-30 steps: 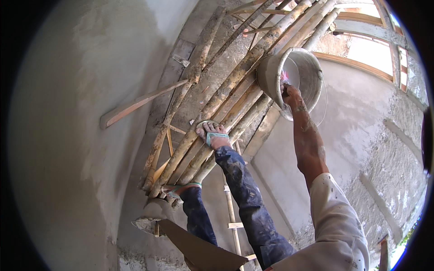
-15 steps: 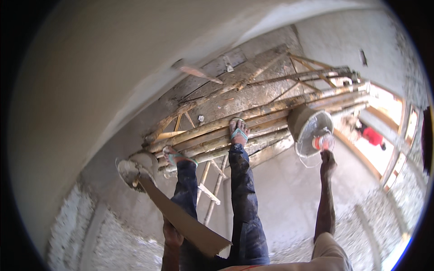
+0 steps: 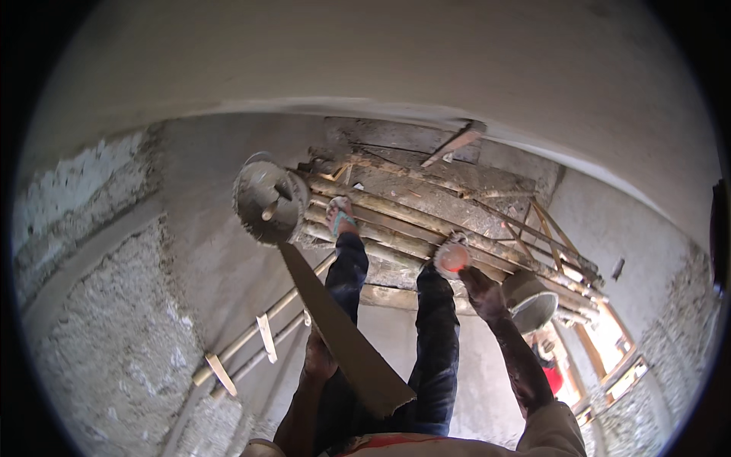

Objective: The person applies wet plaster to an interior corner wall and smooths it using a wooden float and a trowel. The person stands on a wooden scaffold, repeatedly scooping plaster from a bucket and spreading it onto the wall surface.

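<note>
Between grey walls [image 3: 194, 198], we are holding a round, pale, reddish-tinted container [image 3: 452, 260] in our right hand [image 3: 484, 293], a long brown board [image 3: 346, 335] in our left hand [image 3: 318, 358].

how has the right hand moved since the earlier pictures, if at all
Yes, leftward: judged against the bucket on the right, the right hand has gone from the bucket's mouth to its left side.

Has open air above the right trouser leg [image 3: 435, 335], between the long tan board [image 3: 343, 331] and the cup [image 3: 452, 260]. Meets the cup at the right hand [image 3: 481, 293], with the right bucket [image 3: 525, 286] near its outer side. Runs free left of the board toward the left bucket [image 3: 263, 179], obstructed inside by a pale stick [image 3: 269, 210].
</note>
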Demonstrator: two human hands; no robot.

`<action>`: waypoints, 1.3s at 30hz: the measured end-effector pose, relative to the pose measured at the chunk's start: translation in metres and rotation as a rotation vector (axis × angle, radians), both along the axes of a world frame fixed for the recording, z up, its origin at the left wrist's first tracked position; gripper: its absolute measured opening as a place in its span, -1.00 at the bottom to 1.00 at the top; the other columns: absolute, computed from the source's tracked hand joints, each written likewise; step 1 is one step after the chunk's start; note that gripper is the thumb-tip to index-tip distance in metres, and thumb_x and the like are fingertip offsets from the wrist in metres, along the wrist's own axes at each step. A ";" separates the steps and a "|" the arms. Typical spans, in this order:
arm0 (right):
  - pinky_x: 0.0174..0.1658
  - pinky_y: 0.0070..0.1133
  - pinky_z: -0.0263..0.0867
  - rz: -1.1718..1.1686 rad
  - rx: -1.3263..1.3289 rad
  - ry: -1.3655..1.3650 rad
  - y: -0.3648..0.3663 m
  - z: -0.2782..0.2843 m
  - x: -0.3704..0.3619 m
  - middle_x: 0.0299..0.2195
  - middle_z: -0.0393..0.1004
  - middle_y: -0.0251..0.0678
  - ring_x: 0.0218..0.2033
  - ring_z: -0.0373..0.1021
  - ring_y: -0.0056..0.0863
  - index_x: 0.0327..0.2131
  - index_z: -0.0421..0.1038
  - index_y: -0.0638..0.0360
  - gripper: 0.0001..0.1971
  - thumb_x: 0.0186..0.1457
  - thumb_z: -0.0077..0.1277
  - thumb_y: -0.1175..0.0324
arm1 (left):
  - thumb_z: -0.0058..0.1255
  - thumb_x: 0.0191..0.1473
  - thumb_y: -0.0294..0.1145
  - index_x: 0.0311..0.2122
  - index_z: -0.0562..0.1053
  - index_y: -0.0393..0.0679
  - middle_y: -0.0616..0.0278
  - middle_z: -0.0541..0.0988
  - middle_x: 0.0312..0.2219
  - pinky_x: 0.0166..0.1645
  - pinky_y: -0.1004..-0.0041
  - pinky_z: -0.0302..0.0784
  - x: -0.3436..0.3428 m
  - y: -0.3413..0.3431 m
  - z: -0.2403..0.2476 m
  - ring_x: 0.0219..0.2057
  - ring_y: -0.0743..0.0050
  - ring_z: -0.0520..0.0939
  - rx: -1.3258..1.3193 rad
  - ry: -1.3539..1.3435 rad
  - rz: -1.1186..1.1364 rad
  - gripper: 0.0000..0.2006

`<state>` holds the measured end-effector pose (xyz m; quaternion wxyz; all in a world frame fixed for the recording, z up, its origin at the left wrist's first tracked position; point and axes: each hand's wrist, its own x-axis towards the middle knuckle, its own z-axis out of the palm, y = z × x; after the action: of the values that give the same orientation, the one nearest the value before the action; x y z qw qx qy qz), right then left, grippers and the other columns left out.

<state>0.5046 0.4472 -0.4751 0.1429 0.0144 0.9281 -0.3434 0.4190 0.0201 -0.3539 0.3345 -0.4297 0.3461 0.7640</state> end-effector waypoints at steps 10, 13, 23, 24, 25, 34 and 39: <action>-0.28 -0.35 0.50 0.608 -0.064 0.330 -0.302 -0.057 -0.277 -0.35 0.46 -0.21 -0.33 0.52 -0.30 -0.24 0.48 0.18 -0.76 0.00 0.12 0.33 | -0.11 0.35 0.20 0.26 0.39 -0.13 0.20 0.55 0.10 0.22 0.21 0.50 0.047 -0.074 -0.017 0.10 0.22 0.57 0.137 0.069 0.283 -0.37; -0.28 -0.33 0.52 0.533 0.014 0.192 -0.367 -0.074 -0.302 -0.39 0.51 -0.22 -0.32 0.57 -0.30 -0.30 0.50 0.18 -0.80 0.00 0.12 0.33 | -0.12 0.35 0.19 0.25 0.39 -0.13 0.20 0.56 0.10 0.21 0.21 0.51 0.059 -0.087 -0.022 0.10 0.23 0.57 0.069 0.077 0.286 -0.38; -0.17 -0.27 0.48 0.441 -0.365 0.092 -0.321 -0.073 -0.268 -0.27 0.51 -0.16 -0.18 0.55 -0.16 -0.19 0.48 0.14 -0.83 0.13 0.14 0.41 | -0.13 0.37 0.16 0.25 0.40 -0.13 0.19 0.56 0.11 0.19 0.21 0.54 0.033 -0.077 -0.012 0.11 0.19 0.58 0.098 0.052 0.311 -0.40; -0.17 -0.27 0.48 0.420 -0.345 0.089 -0.296 -0.070 -0.252 -0.27 0.51 -0.16 -0.18 0.55 -0.16 -0.19 0.48 0.14 -0.83 0.13 0.14 0.41 | -0.15 0.38 0.15 0.25 0.40 -0.12 0.19 0.57 0.11 0.18 0.21 0.54 0.028 -0.073 -0.012 0.11 0.19 0.58 0.108 0.041 0.308 -0.41; -0.15 -0.27 0.47 0.248 -0.397 0.025 -0.266 -0.071 -0.229 -0.27 0.52 -0.16 -0.17 0.54 -0.15 -0.20 0.49 0.14 -0.85 0.13 0.15 0.44 | -0.16 0.38 0.15 0.24 0.40 -0.12 0.19 0.57 0.10 0.18 0.21 0.54 0.023 -0.069 -0.012 0.10 0.19 0.59 0.122 0.030 0.298 -0.42; -0.16 -0.39 0.52 -0.679 0.053 -0.268 0.012 -0.026 0.107 -0.24 0.63 -0.14 -0.24 0.63 -0.26 -0.24 0.56 0.18 -0.82 0.13 0.28 0.34 | -0.30 0.46 0.07 0.20 0.39 -0.14 0.19 0.60 0.00 0.13 0.27 0.57 0.017 -0.027 -0.012 0.02 0.26 0.63 0.094 0.053 0.096 -0.49; -0.17 -0.38 0.49 -0.990 0.226 -0.475 0.114 0.015 0.281 -0.30 0.66 -0.14 -0.27 0.62 -0.28 -0.25 0.56 0.19 -0.85 0.08 0.26 0.46 | -0.32 0.47 0.00 0.21 0.37 -0.09 0.20 0.59 -0.01 0.13 0.26 0.56 0.025 -0.005 -0.004 0.01 0.28 0.63 -0.002 0.043 0.010 -0.55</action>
<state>0.7860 0.5615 -0.4605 0.1674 0.5408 0.7838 -0.2551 0.4444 0.0151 -0.3574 0.3227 -0.4152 0.3517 0.7745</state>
